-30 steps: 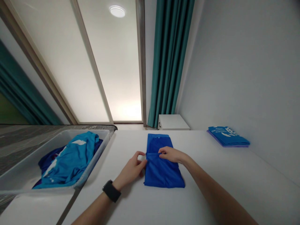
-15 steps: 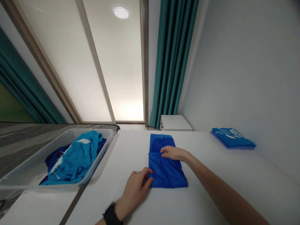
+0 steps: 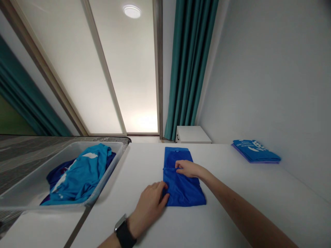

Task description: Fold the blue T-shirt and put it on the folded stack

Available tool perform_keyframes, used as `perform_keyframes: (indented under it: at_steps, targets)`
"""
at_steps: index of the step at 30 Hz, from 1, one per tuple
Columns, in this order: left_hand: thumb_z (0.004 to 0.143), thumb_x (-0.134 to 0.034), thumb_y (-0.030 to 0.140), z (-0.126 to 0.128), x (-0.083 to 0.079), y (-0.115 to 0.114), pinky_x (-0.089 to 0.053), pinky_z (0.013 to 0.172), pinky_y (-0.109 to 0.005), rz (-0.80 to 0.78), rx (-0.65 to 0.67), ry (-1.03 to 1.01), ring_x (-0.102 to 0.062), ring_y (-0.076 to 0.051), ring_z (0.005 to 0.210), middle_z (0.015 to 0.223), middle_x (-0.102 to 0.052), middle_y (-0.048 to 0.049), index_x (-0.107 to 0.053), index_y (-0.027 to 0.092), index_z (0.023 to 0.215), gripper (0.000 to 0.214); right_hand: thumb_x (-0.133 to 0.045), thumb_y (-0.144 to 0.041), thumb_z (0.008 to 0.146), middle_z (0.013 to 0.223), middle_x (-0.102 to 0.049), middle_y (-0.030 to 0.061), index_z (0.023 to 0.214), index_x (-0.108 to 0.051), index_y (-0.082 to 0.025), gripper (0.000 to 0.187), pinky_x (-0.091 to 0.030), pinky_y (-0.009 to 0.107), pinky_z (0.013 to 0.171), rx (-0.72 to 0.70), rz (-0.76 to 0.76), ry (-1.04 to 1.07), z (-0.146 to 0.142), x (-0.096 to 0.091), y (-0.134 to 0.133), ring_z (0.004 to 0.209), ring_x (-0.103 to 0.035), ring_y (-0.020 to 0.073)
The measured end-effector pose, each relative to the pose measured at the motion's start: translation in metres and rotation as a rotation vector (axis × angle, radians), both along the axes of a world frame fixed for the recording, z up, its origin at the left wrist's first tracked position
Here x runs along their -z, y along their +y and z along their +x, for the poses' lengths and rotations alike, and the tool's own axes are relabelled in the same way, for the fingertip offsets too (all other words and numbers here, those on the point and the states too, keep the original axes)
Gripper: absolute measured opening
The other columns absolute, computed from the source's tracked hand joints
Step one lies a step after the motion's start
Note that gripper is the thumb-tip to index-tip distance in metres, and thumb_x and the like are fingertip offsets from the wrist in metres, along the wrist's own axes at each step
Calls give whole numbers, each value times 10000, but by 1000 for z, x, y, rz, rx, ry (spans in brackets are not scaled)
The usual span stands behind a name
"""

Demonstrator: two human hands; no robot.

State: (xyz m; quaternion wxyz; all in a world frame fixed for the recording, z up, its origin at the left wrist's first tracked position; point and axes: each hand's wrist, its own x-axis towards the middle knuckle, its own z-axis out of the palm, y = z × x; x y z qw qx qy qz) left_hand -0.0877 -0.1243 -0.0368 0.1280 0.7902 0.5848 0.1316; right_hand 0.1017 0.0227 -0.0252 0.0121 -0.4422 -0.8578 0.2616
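Observation:
A blue garment (image 3: 183, 191), folded into a narrow strip, lies flat on the white table (image 3: 139, 162). Its far part is a flat layer, with a folded edge crossing its middle. My right hand (image 3: 188, 168) pinches that folded edge between thumb and curled fingers. At the garment's near left edge rests my left hand (image 3: 153, 199), thumb and forefinger a little apart and touching the cloth. A watch with a black band (image 3: 124, 231) is on my left wrist.
To the left, a translucent plastic bin (image 3: 19, 203) holds crumpled light-blue and dark-blue clothes (image 3: 82, 175). Folded blue clothes (image 3: 256, 151) lie at the right by the wall. Beyond the table stand a white cabinet (image 3: 193, 134) and a teal curtain (image 3: 191, 69).
Both hands stay at nearly the same places on the garment. The left hand has turned slightly, and the whole view has shifted a little.

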Motion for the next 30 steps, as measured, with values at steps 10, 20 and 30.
perform_keyframes:
  at_steps: [10, 20, 30]
  targets:
    - [964, -423, 450, 23, 24, 23, -288, 1152, -466, 225, 211, 127, -315, -289, 1424, 1540, -356, -146, -355, 146, 1481, 604, -557, -298, 886, 886, -684, 52, 1038, -637, -220, 188, -362, 269, 667, 91, 86, -98, 3, -4, -4, 828, -613, 207]
    - [962, -435, 438, 21, 40, 23, -298, 1151, -507, 269, 177, 97, -229, -297, 1459, 1565, -313, -115, -312, 200, 1510, 610, -479, -378, 942, 1100, -677, 88, 1100, -574, -236, 233, -374, 294, 728, 293, 181, -94, 37, 7, -20, 959, -628, 236]
    - [967, -427, 430, 21, 43, 23, -316, 1142, -508, 315, 167, 94, -207, -311, 1464, 1579, -283, -107, -318, 205, 1511, 599, -390, -251, 950, 767, -655, 10, 968, -610, -212, 224, -339, 244, 638, 460, 154, 234, 71, 21, -19, 712, -580, 164]
